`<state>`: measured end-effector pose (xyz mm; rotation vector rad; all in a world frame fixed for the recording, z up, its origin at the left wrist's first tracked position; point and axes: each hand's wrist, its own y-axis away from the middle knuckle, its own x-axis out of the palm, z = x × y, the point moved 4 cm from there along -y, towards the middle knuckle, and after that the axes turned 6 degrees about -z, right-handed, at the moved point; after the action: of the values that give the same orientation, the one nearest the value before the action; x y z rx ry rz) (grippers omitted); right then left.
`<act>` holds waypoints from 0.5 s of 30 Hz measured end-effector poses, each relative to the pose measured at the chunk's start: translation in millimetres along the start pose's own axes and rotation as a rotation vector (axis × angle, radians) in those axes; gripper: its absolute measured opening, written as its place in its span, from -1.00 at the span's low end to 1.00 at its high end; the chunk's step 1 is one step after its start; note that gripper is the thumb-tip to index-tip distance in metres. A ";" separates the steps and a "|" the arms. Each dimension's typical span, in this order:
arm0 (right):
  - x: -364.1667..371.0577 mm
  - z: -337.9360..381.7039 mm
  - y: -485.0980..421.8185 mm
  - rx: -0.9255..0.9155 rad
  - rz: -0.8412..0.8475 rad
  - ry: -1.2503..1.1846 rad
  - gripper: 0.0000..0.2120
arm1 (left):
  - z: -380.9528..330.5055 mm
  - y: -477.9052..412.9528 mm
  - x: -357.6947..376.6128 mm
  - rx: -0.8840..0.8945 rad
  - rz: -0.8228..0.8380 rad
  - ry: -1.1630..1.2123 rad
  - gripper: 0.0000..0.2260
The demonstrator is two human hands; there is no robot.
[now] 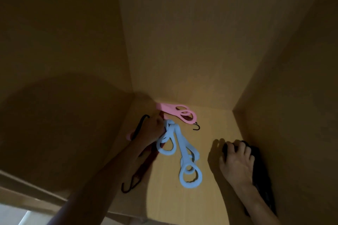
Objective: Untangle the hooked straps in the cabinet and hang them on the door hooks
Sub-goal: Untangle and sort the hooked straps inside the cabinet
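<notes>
On the cabinet floor (210,197), near the back left corner, the straps lie in one heap; your left hand (153,128) reaches in and closes its fingers on the knot at the top of the blue straps (175,144), probably because everything crosses there; which strand the fingers actually pinch is lost in blur. The pink strap (175,112) lies against the back wall, touching the heap; a red strap (146,166) runs under your left forearm to a black hook (128,186); another hook (196,127) shows beside the pink loop. Your right hand (237,159) is well apart, fingers curled over a dark bundle (259,170) by the right wall, seemingly to take it separately; nothing is free yet; the door hooks are out of view.
</notes>
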<state>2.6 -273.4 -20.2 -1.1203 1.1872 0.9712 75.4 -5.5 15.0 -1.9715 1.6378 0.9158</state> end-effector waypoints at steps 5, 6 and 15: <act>-1.8 55.7 -14.4 -0.225 0.009 -0.089 -0.59 | 38.4 -14.1 -25.9 -0.160 -0.203 0.093 -0.65; -2.5 68.7 -15.0 -0.272 0.028 -0.124 -0.60 | 47.4 -15.2 -26.2 -0.218 -0.166 0.107 -0.64; 6.5 155.5 -6.5 -0.529 0.251 -0.324 -0.62 | 83.7 14.2 -20.7 -0.062 0.188 -0.110 -0.78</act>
<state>39.8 -122.1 -22.2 -1.1727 0.8354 1.6595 41.2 62.9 -27.3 -1.7943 1.7729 1.1363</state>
